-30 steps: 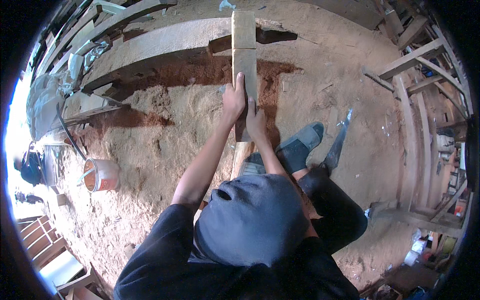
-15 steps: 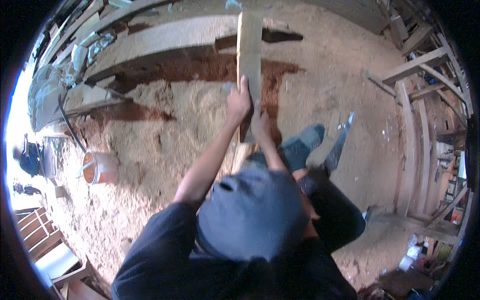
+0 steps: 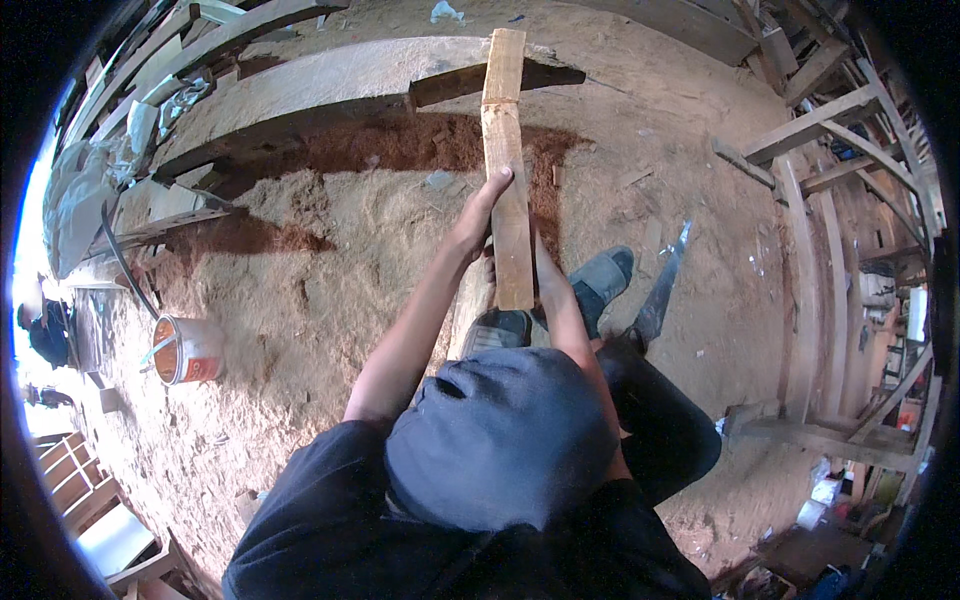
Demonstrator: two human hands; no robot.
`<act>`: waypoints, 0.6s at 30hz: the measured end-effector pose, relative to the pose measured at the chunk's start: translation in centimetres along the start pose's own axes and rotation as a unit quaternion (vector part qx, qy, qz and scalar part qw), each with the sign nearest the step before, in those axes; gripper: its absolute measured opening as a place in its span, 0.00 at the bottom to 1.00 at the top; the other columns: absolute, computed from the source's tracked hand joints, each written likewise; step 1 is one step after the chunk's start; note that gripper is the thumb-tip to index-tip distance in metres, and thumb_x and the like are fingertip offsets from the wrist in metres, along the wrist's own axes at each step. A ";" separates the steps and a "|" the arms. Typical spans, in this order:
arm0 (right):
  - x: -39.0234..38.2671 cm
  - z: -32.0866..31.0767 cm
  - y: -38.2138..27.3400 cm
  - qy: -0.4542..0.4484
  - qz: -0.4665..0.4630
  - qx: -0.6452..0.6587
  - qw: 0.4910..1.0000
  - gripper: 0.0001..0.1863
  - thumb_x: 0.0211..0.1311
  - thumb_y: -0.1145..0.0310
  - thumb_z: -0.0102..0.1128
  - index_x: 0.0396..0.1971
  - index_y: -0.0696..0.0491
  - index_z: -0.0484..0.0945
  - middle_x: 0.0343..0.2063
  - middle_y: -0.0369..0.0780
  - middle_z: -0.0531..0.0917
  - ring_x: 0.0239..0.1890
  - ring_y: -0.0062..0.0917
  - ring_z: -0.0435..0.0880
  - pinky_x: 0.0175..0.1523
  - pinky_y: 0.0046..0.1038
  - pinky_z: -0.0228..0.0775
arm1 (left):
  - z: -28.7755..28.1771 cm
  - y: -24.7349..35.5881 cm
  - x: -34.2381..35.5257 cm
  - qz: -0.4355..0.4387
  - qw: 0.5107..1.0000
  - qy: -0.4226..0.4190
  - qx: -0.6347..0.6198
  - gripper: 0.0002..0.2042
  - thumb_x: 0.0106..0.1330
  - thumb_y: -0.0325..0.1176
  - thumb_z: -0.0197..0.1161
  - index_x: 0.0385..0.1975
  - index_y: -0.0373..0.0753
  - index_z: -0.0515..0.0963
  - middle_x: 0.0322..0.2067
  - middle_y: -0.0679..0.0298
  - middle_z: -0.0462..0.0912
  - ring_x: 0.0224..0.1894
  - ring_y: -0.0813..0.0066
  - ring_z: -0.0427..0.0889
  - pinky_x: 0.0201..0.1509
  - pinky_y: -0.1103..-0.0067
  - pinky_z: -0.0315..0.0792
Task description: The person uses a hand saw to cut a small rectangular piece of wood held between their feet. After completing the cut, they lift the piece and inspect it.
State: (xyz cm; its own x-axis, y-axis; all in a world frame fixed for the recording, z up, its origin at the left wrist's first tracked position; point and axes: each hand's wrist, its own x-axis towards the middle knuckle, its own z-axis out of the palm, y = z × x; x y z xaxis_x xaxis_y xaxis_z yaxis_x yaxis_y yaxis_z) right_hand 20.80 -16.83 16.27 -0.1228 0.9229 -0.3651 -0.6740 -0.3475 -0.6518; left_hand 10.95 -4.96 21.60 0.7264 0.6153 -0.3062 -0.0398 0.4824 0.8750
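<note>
A length of light-brown wood [image 3: 512, 220] points away from me between my hands, with a line or step crossing it near its far end. My left hand [image 3: 480, 220] clasps its left side, thumb on the upper face and fingers curled underneath. On the opposite side, my right hand [image 3: 545, 268] holds it near its close end; the wood hides most of those fingers. Beneath the close end are a shoe [image 3: 500, 328] and a pale wooden piece [image 3: 468, 308]. What looks like a handsaw [image 3: 662, 295] lies right of my other shoe [image 3: 605, 275].
Sawdust and dirt cover the ground [image 3: 330, 300]. A long curved timber [image 3: 330, 95] lies beyond the wood. At the left stands a white bucket [image 3: 198, 350], near plastic sheeting [image 3: 90, 225]. Wooden framing [image 3: 810, 140] lines the right side, with clutter behind it.
The wood has rolled, bringing a broad bright face upward where a narrow edge and shaded side showed. My right hand has slipped mostly out of sight beside it.
</note>
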 end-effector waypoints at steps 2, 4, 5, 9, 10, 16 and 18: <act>0.0 0.4 1.5 0.143 -0.079 -0.043 0.986 0.39 0.67 0.33 0.37 0.58 0.55 0.69 0.50 0.44 0.78 0.49 0.30 0.79 0.55 0.36 0.72 | 0.6 -0.1 0.3 0.057 0.997 0.039 0.043 0.37 0.61 0.61 0.59 0.53 0.28 0.72 0.43 0.52 0.80 0.44 0.66 0.80 0.51 0.70 0.72; 0.2 1.2 3.0 0.171 -0.124 -0.020 0.977 0.40 0.68 0.36 0.41 0.65 0.56 0.62 0.62 0.45 0.69 0.63 0.29 0.69 0.66 0.32 0.60 | -0.5 -0.5 0.5 0.093 0.989 0.083 0.078 0.35 0.59 0.56 0.65 0.52 0.26 0.73 0.42 0.51 0.81 0.44 0.67 0.80 0.49 0.72 0.74; -1.5 1.9 2.4 0.220 -0.144 -0.099 0.960 0.39 0.69 0.39 0.41 0.65 0.58 0.62 0.62 0.46 0.69 0.64 0.29 0.68 0.67 0.32 0.58 | 0.7 -0.7 0.7 0.094 0.990 0.085 0.060 0.36 0.59 0.57 0.64 0.52 0.25 0.73 0.43 0.50 0.81 0.44 0.66 0.80 0.49 0.72 0.73; -2.5 6.1 2.2 0.355 -0.215 -0.248 0.875 0.31 0.65 0.55 0.56 0.58 0.65 0.67 0.54 0.50 0.76 0.57 0.33 0.75 0.61 0.34 0.64 | 1.7 -0.7 0.2 0.102 0.983 0.128 0.085 0.40 0.58 0.61 0.63 0.51 0.23 0.72 0.44 0.49 0.81 0.45 0.64 0.81 0.51 0.72 0.73; -2.6 6.6 2.0 0.374 -0.215 -0.258 0.865 0.31 0.62 0.57 0.59 0.57 0.65 0.68 0.52 0.51 0.78 0.54 0.35 0.78 0.59 0.34 0.66 | 1.7 -0.7 0.2 0.111 0.978 0.140 0.104 0.41 0.58 0.62 0.62 0.51 0.22 0.71 0.44 0.48 0.81 0.46 0.64 0.81 0.52 0.72 0.73; -1.9 9.2 1.7 0.484 -0.300 -0.425 0.703 0.26 0.60 0.57 0.63 0.45 0.67 0.71 0.38 0.59 0.79 0.45 0.55 0.78 0.51 0.43 0.69 | 0.6 -1.5 0.3 -0.010 0.978 0.145 0.148 0.44 0.60 0.67 0.57 0.52 0.21 0.72 0.45 0.46 0.80 0.46 0.62 0.81 0.51 0.72 0.74; -0.6 8.5 2.1 0.503 -0.275 -0.436 0.693 0.27 0.62 0.55 0.62 0.44 0.68 0.71 0.37 0.60 0.79 0.44 0.56 0.78 0.50 0.44 0.68 | -0.4 -0.9 0.3 0.010 0.990 0.072 0.117 0.43 0.61 0.67 0.56 0.51 0.22 0.74 0.43 0.48 0.81 0.43 0.62 0.82 0.49 0.71 0.75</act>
State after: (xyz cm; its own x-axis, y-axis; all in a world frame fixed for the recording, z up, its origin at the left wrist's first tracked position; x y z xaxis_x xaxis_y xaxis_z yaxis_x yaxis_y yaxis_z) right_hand 13.27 -16.67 20.81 0.8446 0.5249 0.1058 0.3340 -0.3620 -0.8703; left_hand 10.98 -4.96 20.53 0.6216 0.7136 -0.3232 0.1196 0.3213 0.9394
